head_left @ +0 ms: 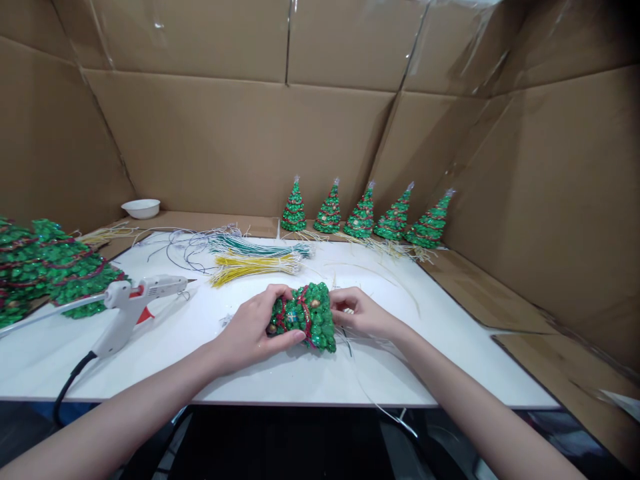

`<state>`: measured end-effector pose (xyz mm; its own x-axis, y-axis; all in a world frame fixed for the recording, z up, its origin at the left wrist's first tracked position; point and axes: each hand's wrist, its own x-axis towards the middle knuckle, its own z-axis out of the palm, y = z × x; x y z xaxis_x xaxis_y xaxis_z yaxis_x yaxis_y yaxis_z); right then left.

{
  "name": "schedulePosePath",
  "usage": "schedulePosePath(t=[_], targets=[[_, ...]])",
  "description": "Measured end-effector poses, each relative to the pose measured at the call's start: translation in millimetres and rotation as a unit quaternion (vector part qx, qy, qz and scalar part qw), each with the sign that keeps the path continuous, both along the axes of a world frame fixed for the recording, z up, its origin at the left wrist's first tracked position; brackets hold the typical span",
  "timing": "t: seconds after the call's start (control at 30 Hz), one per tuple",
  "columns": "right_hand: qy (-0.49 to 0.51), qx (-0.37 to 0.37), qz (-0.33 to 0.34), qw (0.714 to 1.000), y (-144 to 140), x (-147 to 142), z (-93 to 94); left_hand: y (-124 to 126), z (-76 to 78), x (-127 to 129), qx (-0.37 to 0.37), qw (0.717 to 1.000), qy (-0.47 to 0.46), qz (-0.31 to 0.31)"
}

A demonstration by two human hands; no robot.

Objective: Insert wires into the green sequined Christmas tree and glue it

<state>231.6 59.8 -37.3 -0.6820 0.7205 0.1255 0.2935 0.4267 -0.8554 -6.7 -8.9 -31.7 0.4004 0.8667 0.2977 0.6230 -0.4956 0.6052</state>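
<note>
Lying on its side, a small green decorated Christmas tree (320, 313) with red garlands and gold balls is gripped by my left hand (255, 320), thumb across the front. Its wide base faces right. There, my right hand (357, 312) has its fingers bent together at the base; what they pinch is hidden. Thin pale and dark wires (350, 343) trail out below the right hand and over the table's front edge. Just behind the hands lie a bundle of yellow wires (255, 267) and a bundle of green wires (260, 248).
A white glue gun (127, 303) stands at left with its cord, nozzle pointing right. Larger green trees (75, 267) crowd the left edge. Several finished-looking small trees (360, 217) line the back. A white bowl (143, 209) sits back left. Cardboard walls (225, 133) enclose the white table (200, 380).
</note>
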Motion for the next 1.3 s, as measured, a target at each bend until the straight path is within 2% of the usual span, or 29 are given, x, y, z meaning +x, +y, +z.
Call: schedulePosePath(t=[1.3], targets=[[-0.004,0.003,0.006,1.0,1.3,0.2,0.1,0.4,-1.7,-1.3,0.008,1.0,0.005,0.005]])
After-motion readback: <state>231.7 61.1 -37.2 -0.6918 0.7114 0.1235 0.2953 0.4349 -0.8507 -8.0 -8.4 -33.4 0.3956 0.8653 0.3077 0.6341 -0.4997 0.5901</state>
